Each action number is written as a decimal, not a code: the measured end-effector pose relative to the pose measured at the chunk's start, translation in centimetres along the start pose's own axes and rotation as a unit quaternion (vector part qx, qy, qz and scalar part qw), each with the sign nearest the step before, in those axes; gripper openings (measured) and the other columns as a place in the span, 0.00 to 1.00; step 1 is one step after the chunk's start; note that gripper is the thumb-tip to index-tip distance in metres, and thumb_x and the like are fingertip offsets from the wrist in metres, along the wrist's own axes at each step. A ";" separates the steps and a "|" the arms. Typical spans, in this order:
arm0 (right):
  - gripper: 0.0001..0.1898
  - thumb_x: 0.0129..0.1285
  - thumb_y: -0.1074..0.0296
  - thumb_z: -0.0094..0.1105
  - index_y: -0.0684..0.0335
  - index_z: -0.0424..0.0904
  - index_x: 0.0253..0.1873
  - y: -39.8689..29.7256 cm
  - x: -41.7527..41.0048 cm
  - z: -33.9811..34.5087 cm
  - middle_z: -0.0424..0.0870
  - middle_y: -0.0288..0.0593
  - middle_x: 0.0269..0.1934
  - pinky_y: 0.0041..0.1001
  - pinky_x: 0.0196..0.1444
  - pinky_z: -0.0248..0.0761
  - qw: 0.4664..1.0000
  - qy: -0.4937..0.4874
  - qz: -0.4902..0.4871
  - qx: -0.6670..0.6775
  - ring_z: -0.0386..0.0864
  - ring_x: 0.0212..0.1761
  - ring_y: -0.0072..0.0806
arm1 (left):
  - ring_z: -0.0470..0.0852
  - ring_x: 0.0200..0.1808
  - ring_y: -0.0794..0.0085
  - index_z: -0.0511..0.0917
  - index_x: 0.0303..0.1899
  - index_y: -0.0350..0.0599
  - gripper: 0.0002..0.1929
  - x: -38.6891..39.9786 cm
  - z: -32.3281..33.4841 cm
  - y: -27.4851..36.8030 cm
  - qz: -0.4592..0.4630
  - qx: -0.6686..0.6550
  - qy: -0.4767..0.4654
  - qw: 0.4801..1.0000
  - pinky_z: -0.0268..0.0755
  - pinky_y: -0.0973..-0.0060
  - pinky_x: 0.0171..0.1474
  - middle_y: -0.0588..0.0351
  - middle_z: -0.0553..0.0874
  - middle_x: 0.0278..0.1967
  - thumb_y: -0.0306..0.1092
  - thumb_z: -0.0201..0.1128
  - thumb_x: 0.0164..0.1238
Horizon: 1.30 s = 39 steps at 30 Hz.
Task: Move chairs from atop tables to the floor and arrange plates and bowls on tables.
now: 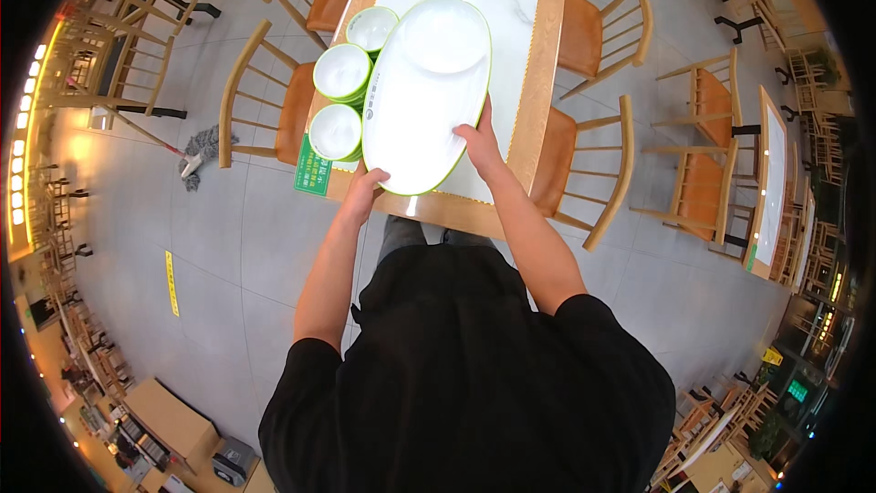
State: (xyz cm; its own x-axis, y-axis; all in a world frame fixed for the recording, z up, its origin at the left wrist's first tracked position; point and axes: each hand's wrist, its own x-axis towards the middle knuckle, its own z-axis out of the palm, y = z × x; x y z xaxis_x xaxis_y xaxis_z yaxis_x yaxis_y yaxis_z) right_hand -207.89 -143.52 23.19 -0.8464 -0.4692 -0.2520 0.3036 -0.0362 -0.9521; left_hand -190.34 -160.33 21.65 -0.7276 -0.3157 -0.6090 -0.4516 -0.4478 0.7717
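Both my hands grip a large white oval plate with a green rim (417, 116). My left hand (363, 193) has its thumb over the near left edge, and my right hand (479, 140) holds the right edge, thumb on top. A round white shape, a bowl or a round recess (448, 34), shows at the plate's far end; I cannot tell which. Left of the plate stand three stacks of white bowls with green outsides: a near one (335, 132), a middle one (342, 71) and a far one (371, 29). My fingers under the plate are hidden.
The bowls stand on a wood-edged table with a white marbled top (510, 99). A green card with writing (312, 168) lies at its near left corner. Wooden chairs with orange seats flank it, left (294, 109) and right (554, 164). A grey mop (200, 150) rests on the floor.
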 end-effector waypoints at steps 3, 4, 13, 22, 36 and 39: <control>0.48 0.47 0.78 0.47 0.57 0.34 0.75 -0.2 0.3 -0.3 0.59 0.48 0.66 0.30 0.60 0.64 1.000 -0.015 -0.004 -0.014 0.63 0.65 0.38 | 0.69 0.62 0.59 0.53 0.70 0.44 0.40 0.7 0.8 -0.1 0.014 -0.070 -0.009 0.997 0.64 0.57 0.63 0.50 0.69 0.62 0.29 0.54 0.50; 0.48 0.47 0.78 0.45 0.54 0.34 0.76 -0.2 0.3 -0.3 0.60 0.47 0.65 0.29 0.56 0.66 1.000 -0.019 -0.002 -0.022 0.65 0.63 0.37 | 0.70 0.61 0.58 0.53 0.69 0.43 0.40 0.8 0.9 -0.1 0.008 -0.088 -0.005 0.996 0.66 0.58 0.61 0.49 0.69 0.61 0.27 0.53 0.47; 0.45 0.46 0.80 0.41 0.53 0.42 0.75 0.0 -0.5 -0.5 0.69 0.38 0.54 0.20 0.40 0.64 0.999 0.017 0.031 0.015 0.68 0.43 0.24 | 0.64 0.64 0.56 0.45 0.72 0.54 0.47 0.6 1.2 -0.7 0.003 -0.056 -0.059 0.997 0.63 0.51 0.58 0.50 0.64 0.64 0.26 0.54 0.43; 0.43 0.43 0.80 0.41 0.62 0.49 0.72 0.8 -3.6 -2.8 0.68 0.44 0.59 0.26 0.56 0.66 0.997 0.053 0.037 0.037 0.68 0.58 0.34 | 0.64 0.65 0.56 0.43 0.73 0.48 0.50 -2.6 3.2 -0.2 -0.024 -0.007 -0.089 0.996 0.63 0.62 0.62 0.46 0.63 0.65 0.26 0.57 0.42; 0.38 0.53 0.75 0.51 0.62 0.51 0.71 1.4 -4.8 -3.5 0.68 0.48 0.61 0.32 0.61 0.65 0.988 0.072 0.063 0.125 0.70 0.61 0.38 | 0.51 0.73 0.56 0.44 0.71 0.31 0.48 1.6 2.7 5.1 0.137 0.101 -0.098 0.980 0.45 0.67 0.72 0.37 0.53 0.71 0.51 0.62 0.61; 0.33 0.57 0.71 0.52 0.66 0.55 0.68 3.0 -4.5 -3.1 0.72 0.50 0.58 0.33 0.59 0.68 0.985 0.055 0.042 0.155 0.73 0.58 0.39 | 0.57 0.71 0.56 0.45 0.71 0.32 0.47 5.3 3.1 3.2 0.191 0.075 -0.122 0.971 0.49 0.67 0.71 0.39 0.57 0.70 0.49 0.63 0.60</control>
State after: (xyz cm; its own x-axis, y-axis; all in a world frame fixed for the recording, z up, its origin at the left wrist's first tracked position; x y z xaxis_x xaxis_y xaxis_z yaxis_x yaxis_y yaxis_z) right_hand -204.57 -138.76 20.95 -0.8498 -0.3837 -0.3615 0.4795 -0.2777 -0.8324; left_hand -197.23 -160.80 21.46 -0.9493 -0.2185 -0.2261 -0.1818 -0.2054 0.9617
